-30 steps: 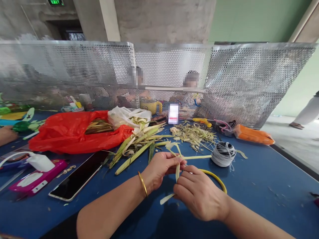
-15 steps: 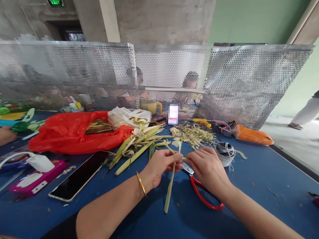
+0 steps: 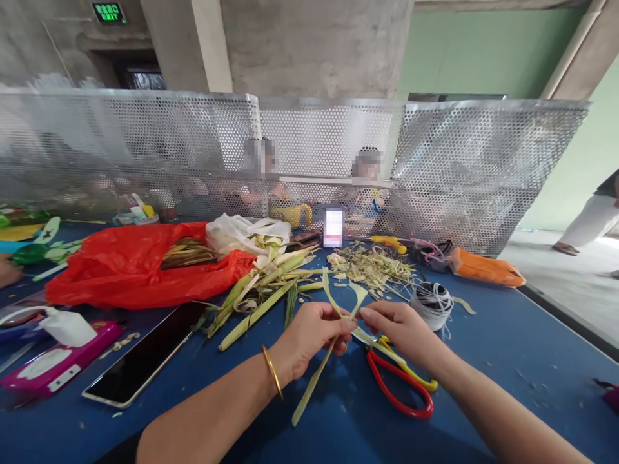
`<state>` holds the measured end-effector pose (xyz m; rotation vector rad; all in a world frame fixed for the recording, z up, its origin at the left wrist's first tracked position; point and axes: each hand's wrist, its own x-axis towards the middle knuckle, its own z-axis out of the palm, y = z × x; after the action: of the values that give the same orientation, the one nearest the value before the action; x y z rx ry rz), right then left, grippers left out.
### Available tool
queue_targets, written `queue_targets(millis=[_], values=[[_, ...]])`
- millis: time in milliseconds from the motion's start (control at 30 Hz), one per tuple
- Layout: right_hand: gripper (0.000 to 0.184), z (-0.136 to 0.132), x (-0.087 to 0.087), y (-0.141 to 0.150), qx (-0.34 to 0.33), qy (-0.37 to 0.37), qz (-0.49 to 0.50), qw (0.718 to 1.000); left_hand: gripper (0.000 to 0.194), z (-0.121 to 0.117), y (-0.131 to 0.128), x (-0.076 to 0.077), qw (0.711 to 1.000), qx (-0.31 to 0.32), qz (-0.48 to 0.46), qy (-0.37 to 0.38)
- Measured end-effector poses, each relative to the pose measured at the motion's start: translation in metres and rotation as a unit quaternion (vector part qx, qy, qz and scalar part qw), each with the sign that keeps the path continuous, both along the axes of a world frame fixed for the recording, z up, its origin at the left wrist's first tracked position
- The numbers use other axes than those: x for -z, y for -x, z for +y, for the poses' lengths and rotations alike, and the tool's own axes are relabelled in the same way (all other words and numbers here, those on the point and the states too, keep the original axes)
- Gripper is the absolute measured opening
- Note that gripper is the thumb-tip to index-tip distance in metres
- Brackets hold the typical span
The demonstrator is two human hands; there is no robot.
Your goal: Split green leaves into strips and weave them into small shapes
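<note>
Pale green corn husk strips point(image 3: 313, 380) cross at my fingers, one end trailing down to the left and two ends standing up. My left hand point(image 3: 322, 328) is closed, pinching the strips where they cross. Close to its right, my right hand point(image 3: 394, 322) is closed with thumb and forefinger at the same crossing; another strip runs down to the right below it. Under my right hand lie scissors point(image 3: 399, 396) with red and yellow handles, their blades partly covered by the hand and strip. A spool of grey-white thread point(image 3: 432, 306) stands just beyond.
Corn husks point(image 3: 265, 306), a red plastic bag point(image 3: 120, 277) and husk scraps point(image 3: 372, 267) lie ahead. On the left are a dark phone point(image 3: 145, 354) and a magenta power strip point(image 3: 62, 361). An orange packet point(image 3: 486, 267) is at right, before a perforated metal screen point(image 3: 333, 135).
The husk strip's lower end has swung left, and its upper ends have spread apart. My right hand's fingers have shifted, showing a strip below them and the yellow scissor handle. The camera view has tilted slightly.
</note>
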<state>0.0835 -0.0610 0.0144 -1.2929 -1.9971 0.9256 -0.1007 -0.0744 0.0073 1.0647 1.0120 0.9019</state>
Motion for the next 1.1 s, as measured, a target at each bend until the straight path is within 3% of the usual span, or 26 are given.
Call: queue_targets(millis=[100,233,467,567,667,767,800,867,967,1033,1100], values=[[0.038,-0.001,0.01,0.009,0.027,0.106,0.157,0.981,0.034,-0.003,-0.002,0.0,0.999,0.038,0.006,0.007],[0.038,-0.007,0.015,0.019,0.055,0.126,0.275,0.952,0.036,-0.004,-0.004,0.002,0.999,0.046,0.014,0.01],[0.038,-0.007,0.022,0.021,0.144,0.077,0.25,0.954,0.025,-0.003,-0.005,0.007,0.999,0.041,0.023,0.003],[0.039,-0.004,0.022,0.016,0.129,0.064,0.174,0.974,0.022,-0.004,-0.005,0.004,0.998,0.047,0.034,0.003],[0.048,-0.006,0.012,0.009,0.126,-0.036,0.016,0.991,0.02,-0.005,-0.006,0.001,0.997,0.048,0.052,0.005],[0.046,-0.012,-0.003,0.004,0.171,-0.239,-0.085,0.952,0.017,-0.008,-0.008,0.0,0.996,0.061,0.067,-0.012],[0.037,-0.014,-0.006,0.004,0.152,-0.263,-0.09,0.949,0.016,-0.01,-0.008,0.0,0.995,0.071,0.069,-0.021],[0.025,-0.015,-0.008,0.005,0.084,-0.213,-0.068,0.971,0.018,-0.012,-0.009,0.002,0.992,0.095,0.07,-0.04],[0.03,-0.013,0.0,0.012,-0.01,-0.011,0.028,1.0,0.022,-0.014,-0.01,0.005,0.989,0.117,0.07,-0.057],[0.031,-0.013,0.007,0.018,-0.012,0.088,0.112,0.99,0.023,-0.015,-0.011,0.005,0.989,0.119,0.067,-0.052],[0.029,-0.014,0.01,0.022,0.015,0.142,0.187,0.972,0.027,-0.016,-0.012,0.004,0.99,0.122,0.053,-0.04]])
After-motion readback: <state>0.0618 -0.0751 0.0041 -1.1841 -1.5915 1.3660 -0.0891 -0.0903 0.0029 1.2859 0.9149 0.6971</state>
